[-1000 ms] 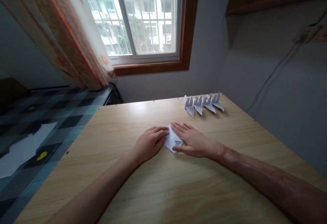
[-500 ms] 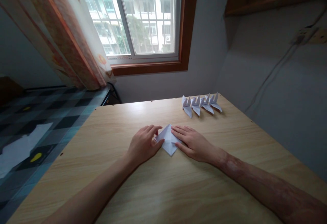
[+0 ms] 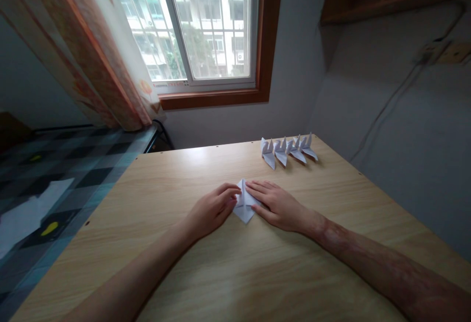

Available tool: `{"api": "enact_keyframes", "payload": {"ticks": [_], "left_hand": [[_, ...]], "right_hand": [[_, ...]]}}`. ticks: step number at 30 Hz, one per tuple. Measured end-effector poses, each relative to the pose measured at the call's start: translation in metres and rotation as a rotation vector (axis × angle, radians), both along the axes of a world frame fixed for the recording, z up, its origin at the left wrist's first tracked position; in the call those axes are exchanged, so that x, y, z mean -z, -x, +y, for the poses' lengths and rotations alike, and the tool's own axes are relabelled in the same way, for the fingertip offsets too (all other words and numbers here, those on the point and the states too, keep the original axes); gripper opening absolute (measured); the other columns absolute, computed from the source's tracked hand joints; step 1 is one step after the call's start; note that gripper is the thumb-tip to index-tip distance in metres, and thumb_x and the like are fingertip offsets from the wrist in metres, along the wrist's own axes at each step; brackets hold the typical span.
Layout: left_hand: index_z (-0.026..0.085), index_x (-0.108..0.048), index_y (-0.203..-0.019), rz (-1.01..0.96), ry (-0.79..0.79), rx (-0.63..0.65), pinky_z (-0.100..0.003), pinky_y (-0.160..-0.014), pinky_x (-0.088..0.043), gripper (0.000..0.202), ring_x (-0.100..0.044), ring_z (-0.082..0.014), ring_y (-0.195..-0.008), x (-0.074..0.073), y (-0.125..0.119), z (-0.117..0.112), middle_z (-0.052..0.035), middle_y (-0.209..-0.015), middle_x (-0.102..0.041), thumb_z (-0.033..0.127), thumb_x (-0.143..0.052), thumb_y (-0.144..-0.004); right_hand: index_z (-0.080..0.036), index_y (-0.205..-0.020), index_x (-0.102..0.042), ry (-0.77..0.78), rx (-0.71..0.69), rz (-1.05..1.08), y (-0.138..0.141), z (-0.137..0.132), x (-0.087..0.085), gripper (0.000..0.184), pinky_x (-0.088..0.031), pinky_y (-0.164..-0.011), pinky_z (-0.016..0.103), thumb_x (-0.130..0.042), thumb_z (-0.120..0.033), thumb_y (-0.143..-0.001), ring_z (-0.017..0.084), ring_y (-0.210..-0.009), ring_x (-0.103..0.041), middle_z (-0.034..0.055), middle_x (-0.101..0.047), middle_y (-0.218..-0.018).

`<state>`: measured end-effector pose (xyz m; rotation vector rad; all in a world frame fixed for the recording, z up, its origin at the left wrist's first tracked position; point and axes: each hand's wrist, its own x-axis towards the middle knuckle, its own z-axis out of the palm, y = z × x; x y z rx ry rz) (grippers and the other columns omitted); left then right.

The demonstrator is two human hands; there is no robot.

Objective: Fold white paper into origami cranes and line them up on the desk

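Observation:
A small white sheet of origami paper (image 3: 246, 214), folded to a kite-like diamond with a crease down its middle, lies flat on the wooden table. My left hand (image 3: 213, 209) is at its left side, with fingers bent together on the left flap, which is folded in toward the centre line. Part of that flap is hidden behind the fingers. On the right half of the paper rests my right hand (image 3: 277, 205), its fingers stretched flat and pressing it against the table.
Several folded white paper cranes (image 3: 289, 153) stand in a row near the table's (image 3: 176, 283) far right edge. To the left, white paper sheets (image 3: 29, 214) lie on a checkered bed (image 3: 84, 170). A window (image 3: 217, 33) and a curtain (image 3: 99, 52) are beyond.
My left hand has moved slightly right, bringing the paper's left flap inward over the middle. My right hand has stayed in place on the right half.

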<state>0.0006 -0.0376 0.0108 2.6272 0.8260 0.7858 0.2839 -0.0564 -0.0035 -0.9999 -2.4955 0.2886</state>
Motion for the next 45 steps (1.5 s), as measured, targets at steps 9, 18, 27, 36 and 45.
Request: {"api": "enact_keyframes", "payload": {"ticks": [9, 18, 27, 36, 45], "left_hand": [[0.028, -0.047, -0.169, 0.194, -0.055, 0.018, -0.054, -0.130, -0.046, 0.062, -0.053, -0.0310, -0.157, 0.003, 0.004, 0.002, -0.0119, -0.170, -0.054, 0.031, -0.060, -0.108], [0.028, -0.075, -0.131, 0.183, -0.140, -0.004, -0.048, -0.109, -0.059, 0.031, -0.072, -0.0283, -0.122, 0.001, -0.004, -0.005, -0.0101, -0.136, -0.077, 0.022, -0.052, -0.110], [0.028, -0.071, -0.137, 0.223, -0.144, 0.063, -0.049, -0.097, -0.063, 0.051, -0.072, -0.0331, -0.111, -0.011, -0.007, -0.014, -0.0133, -0.131, -0.075, 0.054, -0.078, -0.093], [0.023, -0.075, -0.123, 0.293, -0.343, 0.083, -0.044, -0.088, -0.066, 0.028, -0.080, -0.0296, -0.103, -0.010, -0.008, -0.016, -0.0117, -0.123, -0.082, 0.043, -0.061, -0.109], [0.023, -0.073, -0.116, 0.175, -0.391, -0.071, -0.034, -0.076, -0.062, 0.016, -0.081, -0.0239, -0.088, 0.004, -0.003, -0.015, -0.0066, -0.103, -0.085, 0.022, -0.059, -0.108]], "right_hand": [[-0.019, -0.169, -0.050, -0.010, -0.047, 0.011, 0.000, -0.001, -0.005, 0.059, -0.040, -0.133, 0.056, -0.056, -0.038, -0.112, 0.032, -0.159, -0.051, 0.0148, -0.051, -0.172], [-0.019, -0.157, -0.064, -0.027, -0.041, 0.105, -0.001, 0.001, 0.000, 0.058, -0.046, -0.129, 0.051, -0.057, -0.014, -0.099, 0.029, -0.149, -0.061, 0.0122, -0.064, -0.162], [-0.019, -0.147, -0.070, -0.037, 0.030, 0.106, -0.001, -0.001, 0.001, 0.050, -0.051, -0.122, 0.051, -0.065, -0.019, -0.097, 0.032, -0.138, -0.065, 0.0135, -0.070, -0.153], [-0.017, -0.147, -0.070, -0.014, 0.032, 0.102, -0.001, -0.002, -0.003, 0.050, -0.048, -0.123, 0.050, -0.058, -0.018, -0.099, 0.031, -0.138, -0.065, 0.0136, -0.070, -0.153], [-0.021, -0.152, -0.066, -0.011, -0.003, 0.106, -0.003, -0.003, -0.004, 0.069, -0.045, -0.126, 0.053, -0.072, -0.021, -0.083, 0.035, -0.142, -0.061, 0.0140, -0.063, -0.160]]}}
